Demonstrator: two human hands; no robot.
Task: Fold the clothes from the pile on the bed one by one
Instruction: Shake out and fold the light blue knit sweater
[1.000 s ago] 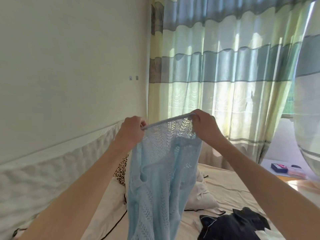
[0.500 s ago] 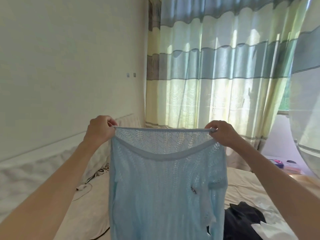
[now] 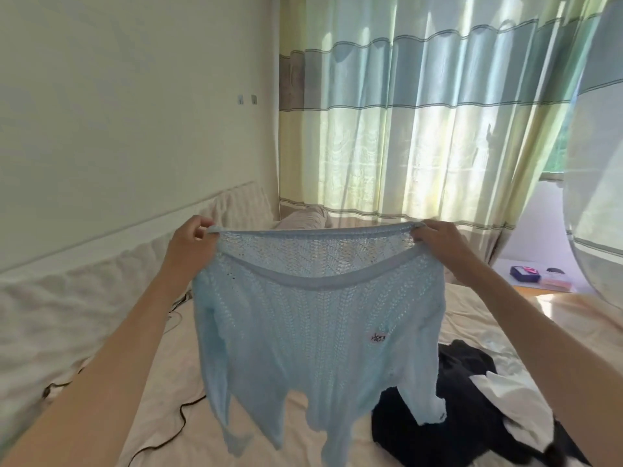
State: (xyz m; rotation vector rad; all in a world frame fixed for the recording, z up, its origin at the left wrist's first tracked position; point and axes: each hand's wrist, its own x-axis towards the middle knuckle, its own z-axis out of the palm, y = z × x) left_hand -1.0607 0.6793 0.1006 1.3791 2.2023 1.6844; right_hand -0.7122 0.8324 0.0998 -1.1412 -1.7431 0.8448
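A light blue open-knit sweater (image 3: 303,332) hangs spread out in the air above the bed (image 3: 175,382). My left hand (image 3: 188,244) pinches its top left corner and my right hand (image 3: 438,244) pinches its top right corner, so the neckline is stretched wide between them. The sleeves dangle at the lower edge, and a small label shows on the chest. A pile of black and white clothes (image 3: 472,416) lies on the bed at the lower right, partly hidden behind the sweater.
A black cable (image 3: 182,412) trails over the cream sheet at the left. A padded headboard (image 3: 67,291) runs along the wall. Striped curtains (image 3: 421,112) hang behind the bed. A bedside table (image 3: 539,281) with small boxes stands at the right.
My hands have pulled apart and lowered, stretching the sweater from a narrow bunch to full width. The view has tilted down, showing more of the bed.
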